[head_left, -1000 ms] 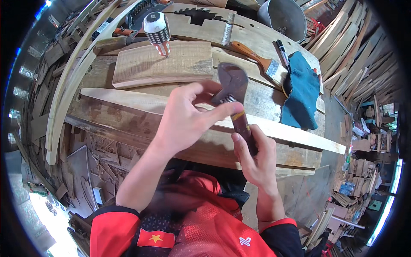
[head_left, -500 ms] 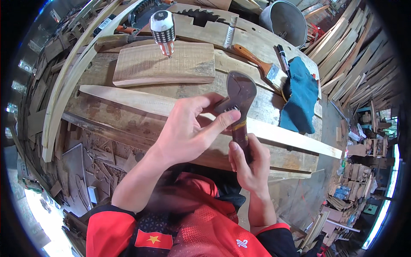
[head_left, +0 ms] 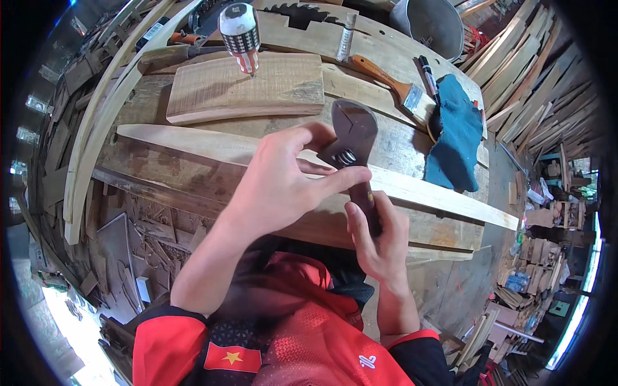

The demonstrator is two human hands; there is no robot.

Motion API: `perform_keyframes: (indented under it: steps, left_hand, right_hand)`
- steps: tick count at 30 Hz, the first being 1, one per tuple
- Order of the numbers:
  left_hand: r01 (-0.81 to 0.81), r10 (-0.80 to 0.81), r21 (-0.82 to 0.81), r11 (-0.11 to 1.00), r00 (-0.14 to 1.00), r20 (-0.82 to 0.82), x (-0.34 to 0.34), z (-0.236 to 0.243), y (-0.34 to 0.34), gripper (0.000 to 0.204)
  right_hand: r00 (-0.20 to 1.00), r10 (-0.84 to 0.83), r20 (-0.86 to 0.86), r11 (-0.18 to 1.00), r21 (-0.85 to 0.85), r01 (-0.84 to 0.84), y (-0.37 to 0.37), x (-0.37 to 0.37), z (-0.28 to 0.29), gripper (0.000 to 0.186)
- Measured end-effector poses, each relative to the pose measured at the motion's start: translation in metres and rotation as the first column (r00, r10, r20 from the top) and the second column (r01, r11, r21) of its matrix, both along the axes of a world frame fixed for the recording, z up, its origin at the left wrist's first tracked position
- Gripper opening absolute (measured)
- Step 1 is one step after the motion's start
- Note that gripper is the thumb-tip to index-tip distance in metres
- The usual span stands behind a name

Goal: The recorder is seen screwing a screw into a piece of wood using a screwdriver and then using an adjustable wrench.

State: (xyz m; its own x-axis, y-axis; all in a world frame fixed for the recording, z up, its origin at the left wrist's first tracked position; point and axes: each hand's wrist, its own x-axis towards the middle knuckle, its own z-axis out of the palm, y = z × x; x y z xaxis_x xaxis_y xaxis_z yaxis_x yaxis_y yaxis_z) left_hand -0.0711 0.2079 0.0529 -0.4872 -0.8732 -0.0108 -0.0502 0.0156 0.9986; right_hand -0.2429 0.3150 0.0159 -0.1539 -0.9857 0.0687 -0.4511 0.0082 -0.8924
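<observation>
In front of my chest is a dark adjustable wrench [head_left: 355, 128], its head pointing away from me and its worm screw showing. My right hand [head_left: 384, 248] is wrapped round the lower handle. With fingers at the jaw side and thumb across the neck, my left hand [head_left: 283, 177] grips the wrench just below its head. The left fingertips are partly hidden behind the tool. Beneath both hands a long pale wood strip [head_left: 438, 198] lies across the workbench [head_left: 174, 168]. Beyond them, a screwdriver [head_left: 241, 38] with a fat patterned handle stands tip-down on a thick wood block [head_left: 270, 90].
To the right lie a paintbrush [head_left: 393, 80], a black marker [head_left: 427, 74] and a blue-green cloth [head_left: 456, 138]. A clear tube [head_left: 346, 38] and a metal pot [head_left: 428, 26] are at the back. Long curved strips [head_left: 106, 96] rise at left; stacked boards [head_left: 534, 64] stand at right.
My left thumb has slid from the worm screw down to the neck, uncovering the screw. The wrench has tilted slightly left. The view has shifted a little.
</observation>
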Motion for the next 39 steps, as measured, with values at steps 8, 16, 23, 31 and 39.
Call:
perform_keyframes:
  steps: [8, 16, 23, 31, 39]
  left_hand:
    - [0.002, -0.003, 0.025, 1.000, 1.000, 0.031, -0.001, -0.011, -0.010, 0.042]
    - [0.115, -0.110, 0.174, 0.978, 0.993, -0.034, -0.001, -0.002, -0.012, 0.030]
    - [-0.034, 0.034, -0.003, 0.999, 0.995, 0.092, -0.010, -0.002, -0.004, 0.029]
    - [0.066, -0.074, 0.075, 0.995, 0.991, 0.110, -0.005, -0.005, -0.013, 0.027]
    - [0.145, -0.163, 0.115, 0.983, 0.973, 0.167, -0.001, 0.007, -0.019, 0.027]
  right_hand:
    - [1.000, 0.007, 0.000, 0.998, 0.055, -0.007, -0.001, -0.005, -0.003, 0.016]
    - [0.999, -0.020, 0.045, 0.995, 0.097, 0.016, 0.003, -0.008, -0.002, 0.015]
    - [0.997, -0.056, -0.044, 0.998, 0.022, 0.057, 0.002, -0.006, -0.002, 0.015]
    - [0.998, -0.003, -0.060, 0.998, 0.067, 0.007, -0.002, -0.009, 0.000, 0.016]
    - [0.995, -0.034, -0.089, 0.998, 0.046, 0.038, 0.001, -0.011, 0.005, 0.016]
